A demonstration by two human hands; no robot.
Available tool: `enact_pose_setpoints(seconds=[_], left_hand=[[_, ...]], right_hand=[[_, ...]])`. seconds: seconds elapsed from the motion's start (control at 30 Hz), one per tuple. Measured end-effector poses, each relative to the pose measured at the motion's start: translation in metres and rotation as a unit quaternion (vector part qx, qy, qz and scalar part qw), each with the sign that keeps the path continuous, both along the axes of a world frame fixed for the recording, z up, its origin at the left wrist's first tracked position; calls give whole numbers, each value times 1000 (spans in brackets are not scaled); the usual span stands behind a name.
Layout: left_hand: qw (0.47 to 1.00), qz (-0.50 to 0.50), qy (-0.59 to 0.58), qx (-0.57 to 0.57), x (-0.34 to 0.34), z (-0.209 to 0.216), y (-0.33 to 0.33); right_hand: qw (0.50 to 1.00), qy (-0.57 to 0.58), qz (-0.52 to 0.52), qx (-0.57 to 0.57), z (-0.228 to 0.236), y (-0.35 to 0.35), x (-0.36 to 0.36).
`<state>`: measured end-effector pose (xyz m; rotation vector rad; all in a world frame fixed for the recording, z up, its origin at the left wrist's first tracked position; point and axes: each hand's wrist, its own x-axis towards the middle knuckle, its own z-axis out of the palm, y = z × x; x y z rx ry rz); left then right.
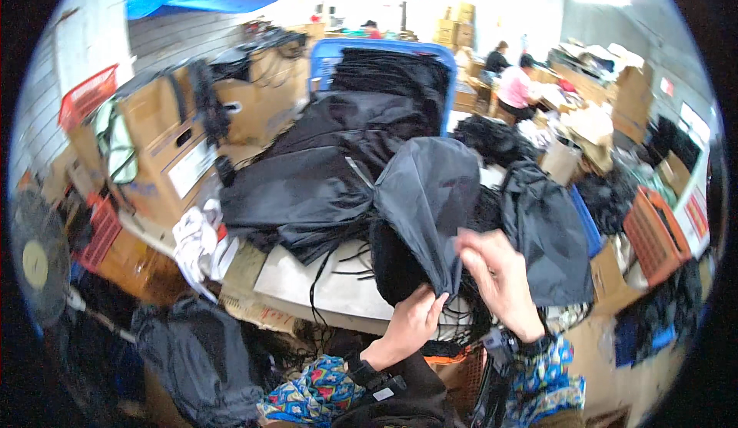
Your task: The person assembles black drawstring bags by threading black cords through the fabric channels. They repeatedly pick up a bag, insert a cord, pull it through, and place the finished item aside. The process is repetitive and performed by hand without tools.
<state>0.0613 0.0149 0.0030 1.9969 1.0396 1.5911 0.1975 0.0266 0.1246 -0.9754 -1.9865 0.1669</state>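
Note:
A black fabric bag [427, 186] stands raised in front of me, its thin cloth gathered to a narrow point at the bottom. My left hand [415, 320] pinches that lower corner between thumb and fingers. Beside the bag's right edge is my right hand [498, 274], fingers curled together. Its fingertips are blurred, and whatever they may hold cannot be made out. Behind and to the left, more black bags [307, 189] lie in a loose pile on the table. Another black bag [546, 236] lies to the right of my right hand.
Black cords [319, 274] hang over the pale tabletop [284, 286]. A blue crate [450, 82] with stacked black cloth stands behind the pile. Cardboard boxes [165, 136] are at left, an orange basket [653, 236] at right. People [515, 86] sit farther back.

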Motion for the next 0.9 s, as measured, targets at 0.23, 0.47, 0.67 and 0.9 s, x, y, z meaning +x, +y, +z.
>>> enact_pose_setpoints(seconds=[0.23,0.47,0.67,0.9], left_hand=[[954,32,279,102,23,-8,-2],[881,117,457,23,-71,-43,43],[948,-27,307,-73,-125,-49,61],[754,-337,75,-559,-129,20,6]], right_hand=[[995,86,14,41,48,-27,19],[724,645,-148,196,-30,-106,250],[750,570,-332,45,-99,-183,367],[861,231,-26,-453,-128,-75,120]])
